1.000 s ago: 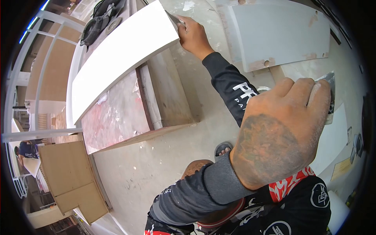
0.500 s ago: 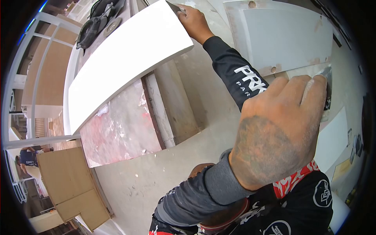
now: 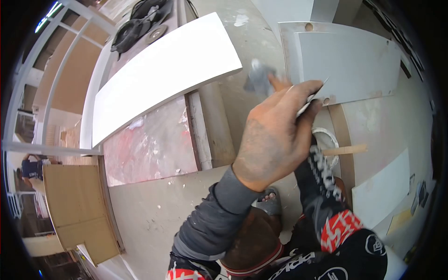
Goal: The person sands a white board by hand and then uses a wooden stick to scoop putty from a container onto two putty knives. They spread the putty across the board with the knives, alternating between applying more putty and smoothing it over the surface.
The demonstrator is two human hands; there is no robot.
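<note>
My left hand (image 3: 273, 135), its back toward the camera, pinches a thin-bladed scraper (image 3: 313, 98) between thumb and fingers. Beyond it, my right hand (image 3: 279, 83) is blurred and partly hidden, with its fingers on a flat grey tool (image 3: 259, 78), probably a broad scraper. Neither hand touches the curved white panel (image 3: 163, 77), which lies to the left on a stained, box-like support (image 3: 151, 144). Just beyond the left hand's thumb is an open white tub (image 3: 329, 135), partly hidden by my right sleeve, with a wooden strip (image 3: 346, 150) across it.
A grey curved panel (image 3: 350, 65) with holes lies at the upper right; a white sheet (image 3: 382, 184) is below it. A black bag (image 3: 137, 28) and a disc (image 3: 156, 34) sit behind the white panel. A person (image 3: 31, 169) is at far left, near brown boards (image 3: 77, 200).
My right hand has left the white panel's far end and come back toward my left hand. My left hand has moved left and turned, bringing its scraper closer to the right hand.
</note>
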